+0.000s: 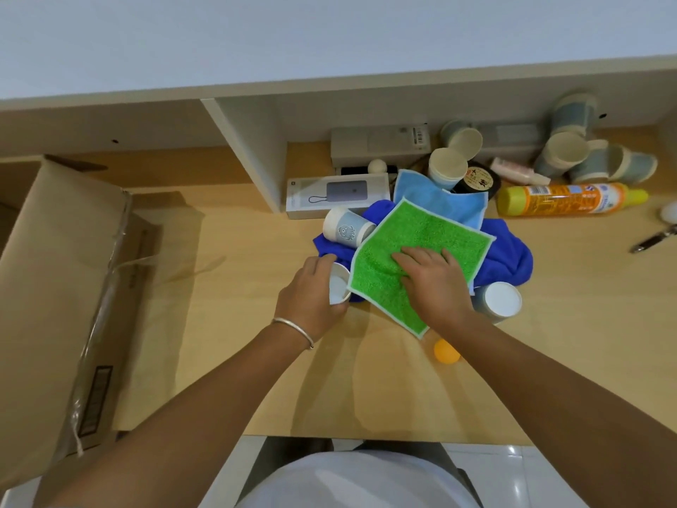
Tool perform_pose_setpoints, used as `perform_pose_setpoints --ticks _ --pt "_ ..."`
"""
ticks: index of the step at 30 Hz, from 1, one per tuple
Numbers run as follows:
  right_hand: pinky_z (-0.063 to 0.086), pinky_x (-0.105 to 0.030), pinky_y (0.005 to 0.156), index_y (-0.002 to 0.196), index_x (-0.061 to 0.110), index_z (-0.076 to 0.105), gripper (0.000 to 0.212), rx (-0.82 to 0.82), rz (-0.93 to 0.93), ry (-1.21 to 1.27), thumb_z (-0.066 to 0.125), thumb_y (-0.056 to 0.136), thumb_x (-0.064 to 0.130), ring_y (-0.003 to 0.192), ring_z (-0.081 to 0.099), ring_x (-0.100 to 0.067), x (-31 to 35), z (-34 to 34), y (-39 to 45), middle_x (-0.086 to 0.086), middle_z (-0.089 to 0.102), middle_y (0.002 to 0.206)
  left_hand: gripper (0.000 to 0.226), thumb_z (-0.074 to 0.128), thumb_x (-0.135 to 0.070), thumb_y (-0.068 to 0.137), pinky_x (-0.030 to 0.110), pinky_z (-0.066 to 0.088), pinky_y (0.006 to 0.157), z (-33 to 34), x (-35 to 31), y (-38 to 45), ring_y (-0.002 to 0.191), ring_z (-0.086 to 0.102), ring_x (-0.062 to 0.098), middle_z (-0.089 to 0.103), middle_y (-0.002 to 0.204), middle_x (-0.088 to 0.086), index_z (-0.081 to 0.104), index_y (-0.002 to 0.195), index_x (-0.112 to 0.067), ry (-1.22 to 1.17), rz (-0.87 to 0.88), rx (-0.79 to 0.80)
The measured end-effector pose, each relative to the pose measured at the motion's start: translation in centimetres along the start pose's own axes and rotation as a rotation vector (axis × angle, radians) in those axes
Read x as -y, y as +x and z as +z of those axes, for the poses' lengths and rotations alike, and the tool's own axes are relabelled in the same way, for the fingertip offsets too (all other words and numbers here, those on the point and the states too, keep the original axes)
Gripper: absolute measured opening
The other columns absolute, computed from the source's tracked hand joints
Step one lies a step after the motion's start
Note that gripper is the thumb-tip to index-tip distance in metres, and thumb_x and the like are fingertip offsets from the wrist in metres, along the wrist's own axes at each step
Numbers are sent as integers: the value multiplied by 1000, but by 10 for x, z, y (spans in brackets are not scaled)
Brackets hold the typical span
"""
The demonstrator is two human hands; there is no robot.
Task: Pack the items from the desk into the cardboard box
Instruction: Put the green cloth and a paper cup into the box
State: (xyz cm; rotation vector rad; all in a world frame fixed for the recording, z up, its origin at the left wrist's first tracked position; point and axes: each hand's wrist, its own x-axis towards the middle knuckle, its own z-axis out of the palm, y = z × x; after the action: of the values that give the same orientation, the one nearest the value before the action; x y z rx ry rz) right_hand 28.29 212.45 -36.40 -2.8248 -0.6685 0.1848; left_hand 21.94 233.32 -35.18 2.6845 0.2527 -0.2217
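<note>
Green cloth [421, 258] lies mid-frame on the worktop [238, 324], under the right hand [432, 280] with fingers flat. Left hand [311, 295] curls round a paper cup [339, 284]. Cardboard box [55, 287] sits at left.

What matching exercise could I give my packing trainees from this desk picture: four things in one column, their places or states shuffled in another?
Things:
1. green square terry cloth
2. small white paper cup
3. orange ping-pong ball
4. orange and yellow plastic spray bottle

Places or states:
A. lying on its side behind the cloth pile, to the right
B. gripped by the left hand
C. alone on the bare desk near the front edge
D. under the flat right hand

Pairs: 1-D, 2-B, 3-C, 4-A
</note>
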Motion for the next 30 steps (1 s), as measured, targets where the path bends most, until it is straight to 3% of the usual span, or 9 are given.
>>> perform_pose_setpoints --ticks 6,11,14,17,19,23,27,30 --pt "35 -50 106 110 13 70 25 -114 -49 79 58 89 6 104 64 -30 5 -10 8 -9 71 111 70 71 -40 76 34 47 68 -18 6 -11 110 53 22 46 131 -4 40 136 -25 14 -14 -57" --pt "42 -52 96 103 9 73 24 -241 -95 164 64 82 -1 89 67 -35 25 -34 22 -13 73 95 73 73 -38 72 36 49 71 -53 21 -28 110 53 22 46 130 -3 41 136 -25 26 -5 -136" --pt "45 -48 89 100 8 73 21 -306 -161 162 64 82 1 83 65 -35 55 -54 32 -12 72 89 76 75 -36 71 40 50 80 -87 35 -36 114 51 23 46 132 -2 41 137 -22 6 1 -180" --pt "49 -45 75 97 8 72 21 -357 -255 144 64 79 1 79 64 -35 99 -78 49 -11 71 84 75 77 -34 71 38 47 82 -128 53 -44 114 51 25 46 132 1 42 136 -20 -9 8 -233" --pt "49 -44 76 97 10 72 21 -368 -276 161 61 81 4 83 64 -35 134 -93 62 -11 72 88 73 76 -37 71 37 47 78 -159 68 -51 112 52 25 47 131 0 43 135 -22 28 -9 -295" --pt "49 -45 81 109 15 70 25 -365 -354 207 56 88 14 95 63 -35 211 -113 90 -10 71 105 73 76 -37 71 42 45 90 -224 109 -73 116 49 25 46 131 2 43 134 -22 13 -21 -359" --pt "48 -41 77 109 20 68 24 -412 -450 269 53 90 19 94 62 -31 294 -131 109 -5 70 101 73 75 -42 71 43 47 86 -281 159 -108 113 50 23 47 130 0 42 134 -25 37 -80 -502" --pt "48 -42 75 108 21 67 25 -431 -521 326 49 90 23 92 61 -28 360 -141 121 -4 70 99 79 75 -42 70 41 44 92 -310 204 -136 118 46 23 47 134 3 41 138 -22 49 -151 -565"
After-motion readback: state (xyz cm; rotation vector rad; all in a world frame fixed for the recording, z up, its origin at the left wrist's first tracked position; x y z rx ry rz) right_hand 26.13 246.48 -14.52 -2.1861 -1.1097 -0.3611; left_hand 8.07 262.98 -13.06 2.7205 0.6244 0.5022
